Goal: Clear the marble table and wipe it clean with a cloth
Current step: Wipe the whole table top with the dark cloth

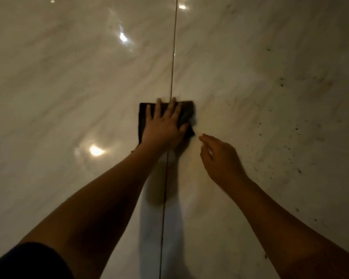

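Much of the cloth (186, 111) is hidden beneath the left hand (163, 125), so only its left edge, far corners and near-right corner are seen. It is dark, seemingly brown or black, folded to a rough rectangle, and lies flat on the marble table (69, 87), straddling the thin seam (172, 67) that runs up the middle of the top. One cloth is counted, and two hands. The left hand is laid flat upon the cloth, fingers straight and spread, nothing being clasped. The right hand (220, 158) is held just beside the cloth's near-right corner, apart from it; its fingers are loosely bent and nothing is seen within them, though the hand is blurred and the fingertips are hard to make out. Four bright light reflections are counted on the pale, grey-veined stone. Dark specks (296, 128) are scattered over the right half, too small and too many to count. A dark sleeve (28, 262) is cut off at the lower left corner.
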